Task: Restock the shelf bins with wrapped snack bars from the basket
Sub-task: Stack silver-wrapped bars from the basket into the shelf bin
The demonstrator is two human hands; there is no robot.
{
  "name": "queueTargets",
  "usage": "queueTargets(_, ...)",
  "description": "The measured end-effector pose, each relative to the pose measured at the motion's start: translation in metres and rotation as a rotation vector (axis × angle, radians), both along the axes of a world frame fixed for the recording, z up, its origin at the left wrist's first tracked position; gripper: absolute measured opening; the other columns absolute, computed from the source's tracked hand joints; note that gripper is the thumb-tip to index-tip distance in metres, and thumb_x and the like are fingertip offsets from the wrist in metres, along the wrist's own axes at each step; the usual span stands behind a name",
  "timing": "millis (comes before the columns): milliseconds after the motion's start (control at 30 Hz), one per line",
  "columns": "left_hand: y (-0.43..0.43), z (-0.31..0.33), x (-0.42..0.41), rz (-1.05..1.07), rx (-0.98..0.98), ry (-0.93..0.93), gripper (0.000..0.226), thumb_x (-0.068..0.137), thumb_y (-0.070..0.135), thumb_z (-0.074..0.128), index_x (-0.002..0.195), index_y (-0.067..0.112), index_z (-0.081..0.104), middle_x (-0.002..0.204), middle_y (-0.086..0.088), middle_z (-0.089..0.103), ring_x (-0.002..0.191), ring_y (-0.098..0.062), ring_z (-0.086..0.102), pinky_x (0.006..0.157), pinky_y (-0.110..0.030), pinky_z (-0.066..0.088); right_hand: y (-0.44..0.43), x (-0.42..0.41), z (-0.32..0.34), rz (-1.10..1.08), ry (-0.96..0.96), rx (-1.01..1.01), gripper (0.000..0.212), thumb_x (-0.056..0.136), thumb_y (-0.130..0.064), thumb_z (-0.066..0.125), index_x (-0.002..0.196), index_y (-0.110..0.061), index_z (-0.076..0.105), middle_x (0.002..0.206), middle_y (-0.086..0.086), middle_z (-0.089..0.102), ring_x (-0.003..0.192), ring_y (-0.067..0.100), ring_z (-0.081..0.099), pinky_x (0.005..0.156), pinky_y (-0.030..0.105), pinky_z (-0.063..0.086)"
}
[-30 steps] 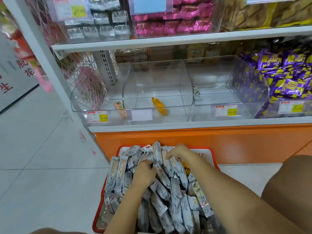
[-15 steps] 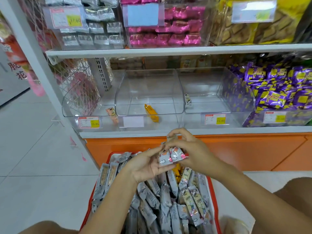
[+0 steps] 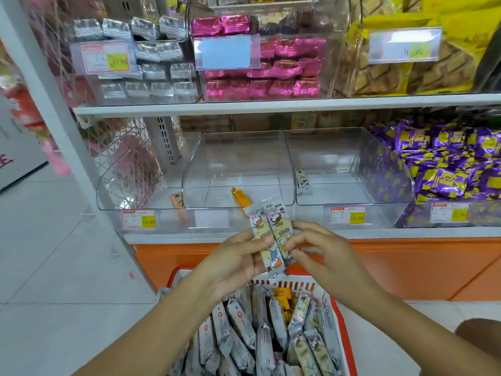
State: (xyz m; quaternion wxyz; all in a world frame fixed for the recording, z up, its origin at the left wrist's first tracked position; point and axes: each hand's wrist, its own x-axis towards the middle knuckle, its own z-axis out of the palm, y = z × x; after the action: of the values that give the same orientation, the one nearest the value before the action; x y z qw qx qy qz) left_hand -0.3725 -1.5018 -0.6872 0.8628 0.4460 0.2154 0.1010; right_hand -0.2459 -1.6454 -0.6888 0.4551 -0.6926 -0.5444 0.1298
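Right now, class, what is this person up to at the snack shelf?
A person is restocking. Both hands, left hand and right hand, hold two wrapped snack bars side by side above a red basket full of more bars. Ahead, the middle clear bin on the lower shelf holds only one orange bar, and the bin to its right is nearly empty too.

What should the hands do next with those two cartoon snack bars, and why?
Probably lift the two snack bars forward and drop them into a bin. Both the left hand and right hand pinch them above the basket. The right clear bin looks the likeliest, since the single bar lying in it seems to carry a similar pale wrapper.
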Motion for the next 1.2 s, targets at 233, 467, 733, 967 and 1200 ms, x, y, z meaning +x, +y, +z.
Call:
queueTargets(233,0.001,-0.006,0.014,0.109,0.102,-0.081,0.035,0.079,0.01,0.062,0.113,0.003,0.061,0.107,-0.013,0.07,0.095,-0.023,0.068,0.071,-0.031,0.058,0.029,-0.004,0.007,-0.111,-0.17,-0.169,0.052,0.069,-0.059,0.075,0.098,-0.032,0.041,0.1,-0.022,0.048,0.088,-0.002,0.05,0.075,0.015,0.042)
queueTargets(467,0.016,0.005,0.016,0.107,0.065,-0.103,0.033,0.091,0.025,0.054,0.114,0.005,0.065,0.109,-0.018,0.062,0.094,-0.027,0.061,0.084,-0.045,0.048,0.041,-0.007,0.012,-0.149,-0.226,-0.128,0.048,0.074,-0.057,0.067,0.099,-0.03,0.037,0.1,-0.022,0.036,0.087,0.002,0.044,0.076,0.013,0.038)
queueTargets(733,0.034,0.014,0.002,-0.139,0.074,-0.029,0.049,0.088,0.027,0.057,0.133,0.007,0.052,0.135,-0.023,0.051,0.124,-0.041,0.048,0.101,-0.053,0.043,0.035,0.024,0.044,0.066,-0.23,-0.283,0.021,0.094,-0.023,0.058,0.105,-0.036,0.045,0.102,-0.014,0.063,0.087,0.003,0.064,0.08,0.029,0.055)
queueTargets(967,0.033,0.012,0.002,-0.264,0.078,0.048,0.053,0.081,0.041,0.067,0.125,0.01,0.061,0.131,-0.019,0.057,0.121,-0.032,0.055,0.099,-0.051,0.043,0.04,0.044,0.073,0.158,-0.724,-0.361,0.044,0.077,-0.04,0.076,0.095,-0.038,0.036,0.094,-0.017,0.039,0.075,0.006,0.045,0.066,0.026,0.041)
queueTargets(1200,0.035,0.015,0.007,-0.287,0.348,0.207,0.071,0.057,0.065,0.074,0.107,0.015,0.071,0.113,-0.007,0.066,0.1,-0.019,0.061,0.085,-0.031,0.05,0.051,0.056,0.068,0.508,-0.695,-0.246,0.071,0.077,-0.038,0.077,0.139,-0.04,0.042,0.143,-0.023,0.037,0.132,-0.005,0.029,0.106,0.017,0.032)
